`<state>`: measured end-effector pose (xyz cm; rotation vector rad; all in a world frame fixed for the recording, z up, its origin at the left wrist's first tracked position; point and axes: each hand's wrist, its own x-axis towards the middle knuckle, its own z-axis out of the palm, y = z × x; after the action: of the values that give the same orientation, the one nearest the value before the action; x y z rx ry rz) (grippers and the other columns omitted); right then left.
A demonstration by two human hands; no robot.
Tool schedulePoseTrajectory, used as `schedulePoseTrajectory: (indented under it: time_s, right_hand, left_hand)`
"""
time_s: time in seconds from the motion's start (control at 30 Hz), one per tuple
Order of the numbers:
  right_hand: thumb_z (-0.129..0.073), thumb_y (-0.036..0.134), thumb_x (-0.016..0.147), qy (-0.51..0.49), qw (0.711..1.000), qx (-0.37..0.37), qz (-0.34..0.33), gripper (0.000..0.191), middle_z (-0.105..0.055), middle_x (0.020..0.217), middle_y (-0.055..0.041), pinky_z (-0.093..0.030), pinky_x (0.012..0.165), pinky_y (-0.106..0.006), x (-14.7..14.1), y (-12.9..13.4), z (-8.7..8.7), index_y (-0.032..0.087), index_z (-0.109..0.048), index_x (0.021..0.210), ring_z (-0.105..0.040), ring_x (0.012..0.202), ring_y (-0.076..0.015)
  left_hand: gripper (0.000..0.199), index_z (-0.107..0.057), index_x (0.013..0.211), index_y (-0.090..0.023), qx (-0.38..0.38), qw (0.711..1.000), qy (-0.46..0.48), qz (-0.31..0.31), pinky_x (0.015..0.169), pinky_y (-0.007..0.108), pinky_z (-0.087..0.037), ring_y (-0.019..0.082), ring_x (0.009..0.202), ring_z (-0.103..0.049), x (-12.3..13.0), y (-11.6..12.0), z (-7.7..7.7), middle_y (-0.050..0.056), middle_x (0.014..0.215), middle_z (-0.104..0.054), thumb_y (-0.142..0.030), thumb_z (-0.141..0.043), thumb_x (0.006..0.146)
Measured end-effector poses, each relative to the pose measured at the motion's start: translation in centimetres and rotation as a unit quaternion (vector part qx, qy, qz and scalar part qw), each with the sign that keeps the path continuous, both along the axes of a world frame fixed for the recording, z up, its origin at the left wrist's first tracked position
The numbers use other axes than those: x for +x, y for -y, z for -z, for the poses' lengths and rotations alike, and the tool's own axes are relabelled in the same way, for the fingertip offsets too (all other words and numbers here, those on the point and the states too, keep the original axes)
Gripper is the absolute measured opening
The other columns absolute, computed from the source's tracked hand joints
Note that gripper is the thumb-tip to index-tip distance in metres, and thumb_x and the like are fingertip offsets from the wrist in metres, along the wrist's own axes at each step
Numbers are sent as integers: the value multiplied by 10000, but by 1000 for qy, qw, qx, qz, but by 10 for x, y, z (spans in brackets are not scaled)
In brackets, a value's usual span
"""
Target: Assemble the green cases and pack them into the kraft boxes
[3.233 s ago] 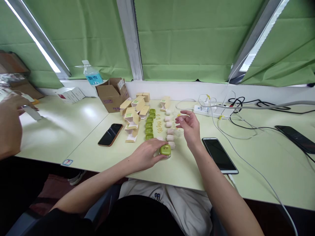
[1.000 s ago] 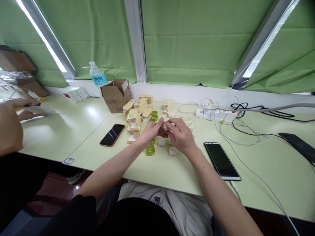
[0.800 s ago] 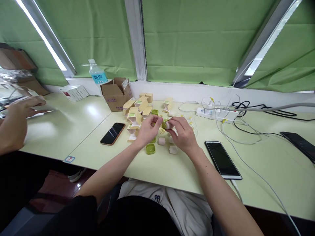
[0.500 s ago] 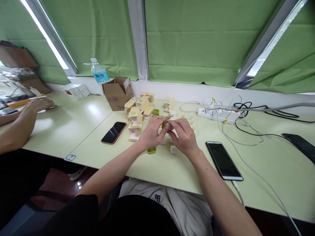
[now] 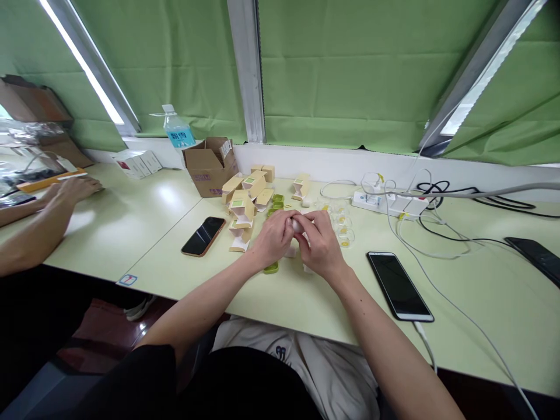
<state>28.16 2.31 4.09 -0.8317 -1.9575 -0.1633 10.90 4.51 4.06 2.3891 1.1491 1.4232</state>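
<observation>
My left hand (image 5: 275,236) and my right hand (image 5: 321,239) meet over the table, fingers curled together around a small white piece (image 5: 297,226). Much of that piece is hidden by the fingers. Green trays (image 5: 276,202) lie just behind my left hand, and another green tray (image 5: 271,268) is in front of it. Small open cardboard boxes (image 5: 242,207) are heaped to the left. Clear round pieces with yellow spots (image 5: 343,224) lie right of my right hand. A white block (image 5: 290,252) shows beneath my hands.
An orange-edged phone (image 5: 203,236) is left, a white-edged phone (image 5: 399,286) right. Behind stand a brown box (image 5: 210,167), a bottle (image 5: 178,131) and a power strip (image 5: 389,204) with cables. Another person's hands (image 5: 74,188) are at far left.
The green piece between my fingers is no longer visible; a white one shows there. My hands have shifted slightly left, uncovering more clear pieces. The other person's hands have moved a little.
</observation>
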Motion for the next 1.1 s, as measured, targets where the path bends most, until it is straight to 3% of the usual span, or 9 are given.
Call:
schedulePoseTrajectory:
  time_s: [0.17,0.27,0.4,0.53,0.7,0.77,0.87,0.97,1.1]
  right_hand:
    - [-514,207,1086,-11,1000,7,4,363,-636,1157,-176,-596,945,-521,-3,0,1,197,-674,1411,-603,1093,-331]
    - [-527,245,1092,-36,999,-5,-3,346,-630,1231,-179,-605,1014,-542,1,-2,2,216,-646,1415,-628,1163,-332]
    - [-520,271,1090,-103,993,-47,-31,312,-632,1299,-173,-653,989,-505,5,-5,5,231,-635,1377,-646,1232,-313]
    - [-576,310,1072,-173,980,-85,-39,266,-654,1293,-150,-681,910,-427,7,-3,-4,241,-649,1318,-676,1211,-282]
    - [-680,349,1015,-270,958,-87,28,279,-685,1303,-109,-665,867,-396,38,5,-29,269,-692,1282,-697,1132,-254]
    - [-749,282,945,-221,968,-105,55,275,-717,1262,-84,-650,877,-413,57,11,-33,271,-735,1219,-707,1066,-250]
    - [-761,181,906,-47,976,-188,99,264,-769,1174,-78,-609,955,-468,78,22,-25,244,-756,1163,-718,1071,-288]
    - [-721,109,921,90,950,-259,149,292,-782,1206,-118,-568,983,-458,79,31,-8,208,-738,1195,-700,1196,-334]
    - [-661,85,975,182,911,-321,183,204,-777,1160,-131,-527,903,-381,66,34,4,180,-721,1145,-705,1149,-312]
  left_hand:
    - [449,-723,1220,-192,-57,997,43,-8,1059,441,-576,266,1150,-739,2,5,-2,135,1224,-796,-387,-325,1152]
    - [478,-710,1287,-194,-84,994,63,36,1103,432,-557,263,1222,-725,-1,5,-5,138,1311,-781,-441,-320,1161]
    - [485,-661,1424,-196,-109,988,39,102,1099,422,-558,281,1255,-705,-7,2,-7,139,1408,-745,-514,-594,1064]
    - [473,-672,1394,-182,-90,992,27,78,1075,423,-559,283,1217,-707,-11,-3,-7,137,1354,-758,-376,-734,967]
    - [454,-669,1381,-219,-90,994,62,9,1003,409,-575,250,1110,-711,-17,-11,-7,108,1351,-754,-308,-750,944]
    - [468,-660,1391,-237,-103,991,91,-1,986,400,-583,243,1110,-715,-18,-14,-7,98,1384,-740,-305,-761,939]
    - [476,-650,1395,-247,-103,988,117,1,972,386,-592,237,1124,-720,-18,-16,-5,86,1423,-719,-300,-764,935]
    - [472,-655,1386,-251,-84,989,118,-2,983,386,-591,230,1122,-712,-16,-14,-3,80,1429,-712,-289,-765,929]
    - [468,-656,1388,-242,-63,992,109,2,998,393,-594,210,1069,-710,-13,-11,-3,85,1387,-725,-267,-751,930]
